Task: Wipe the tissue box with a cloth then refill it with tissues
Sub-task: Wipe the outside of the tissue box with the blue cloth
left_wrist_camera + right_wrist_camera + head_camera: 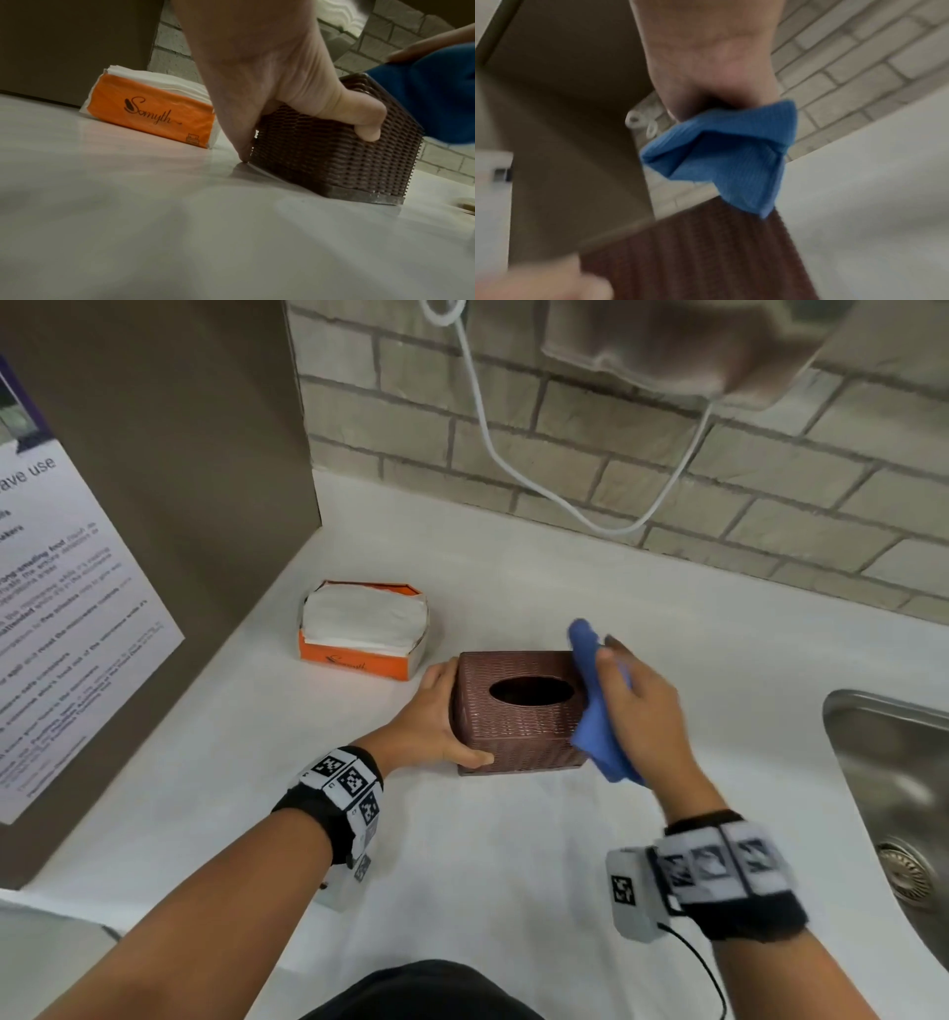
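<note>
Gripping the tissue box (pixel 518 711) at frame centre, left hand (pixel 436 716) steadies it on the counter (pixel 462 865); right hand (pixel 642 711) clutches a cloth (pixel 595 711) against its right side.

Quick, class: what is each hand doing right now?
Left hand: grips the brown woven tissue box.
Right hand: holds the blue cloth against the box's side.

Black wristbands (pixel 339 809) carry white marker blocks; the right trails a black cable (pixel 703 963).
</note>
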`<control>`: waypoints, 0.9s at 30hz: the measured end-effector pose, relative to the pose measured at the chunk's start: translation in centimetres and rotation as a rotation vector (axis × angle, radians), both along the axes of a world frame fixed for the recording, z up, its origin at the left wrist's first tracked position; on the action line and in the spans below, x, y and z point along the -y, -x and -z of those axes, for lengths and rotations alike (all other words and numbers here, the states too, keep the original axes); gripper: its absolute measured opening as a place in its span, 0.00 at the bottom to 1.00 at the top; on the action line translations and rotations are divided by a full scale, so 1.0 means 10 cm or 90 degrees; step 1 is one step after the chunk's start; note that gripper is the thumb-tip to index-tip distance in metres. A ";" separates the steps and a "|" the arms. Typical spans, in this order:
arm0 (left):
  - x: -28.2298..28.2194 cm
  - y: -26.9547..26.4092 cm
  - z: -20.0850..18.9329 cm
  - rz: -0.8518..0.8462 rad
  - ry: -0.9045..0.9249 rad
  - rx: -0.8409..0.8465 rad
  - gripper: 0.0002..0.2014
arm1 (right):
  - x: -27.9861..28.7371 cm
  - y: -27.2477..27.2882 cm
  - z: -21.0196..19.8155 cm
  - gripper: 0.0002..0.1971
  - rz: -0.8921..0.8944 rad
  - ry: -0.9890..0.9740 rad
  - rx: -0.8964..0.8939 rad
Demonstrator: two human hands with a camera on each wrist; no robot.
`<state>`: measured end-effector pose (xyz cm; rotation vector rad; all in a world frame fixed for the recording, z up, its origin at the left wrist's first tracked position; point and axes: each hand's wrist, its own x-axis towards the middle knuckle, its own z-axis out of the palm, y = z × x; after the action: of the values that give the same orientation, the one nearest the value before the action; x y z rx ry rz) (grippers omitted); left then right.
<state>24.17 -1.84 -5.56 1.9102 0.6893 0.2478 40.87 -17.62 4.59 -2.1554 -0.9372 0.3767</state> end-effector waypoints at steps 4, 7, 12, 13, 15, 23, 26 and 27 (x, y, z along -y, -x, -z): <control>-0.01 -0.01 0.03 -0.011 0.002 -0.008 0.65 | -0.40 0.26 0.47 0.33 -0.121 0.212 0.325; -0.03 -0.02 0.03 -0.022 0.040 0.005 0.57 | -0.62 0.67 0.56 0.31 -0.194 0.194 0.372; -0.02 0.02 0.04 -0.025 0.011 0.024 0.57 | -0.63 0.54 0.52 0.26 -0.324 0.124 0.374; -0.03 0.03 0.03 -0.035 0.012 0.022 0.62 | -0.58 0.28 0.54 0.27 -0.297 0.144 0.386; -0.03 0.02 0.05 -0.033 0.017 0.017 0.65 | -0.49 -0.16 0.53 0.28 -0.205 0.174 0.326; -0.05 -0.01 0.11 -0.029 0.011 0.028 0.56 | -0.86 0.79 0.51 0.27 -0.214 0.164 0.365; -0.06 -0.03 0.14 -0.037 0.011 0.040 0.51 | -0.82 0.67 0.47 0.22 -0.356 0.082 0.364; -0.05 -0.03 0.13 -0.039 0.015 0.032 0.55 | -0.82 0.51 0.48 0.22 -0.354 0.082 0.383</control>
<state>24.47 -1.35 -6.84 1.8553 0.7147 0.3240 35.79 -9.38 -0.25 -2.1277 -1.9088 0.0355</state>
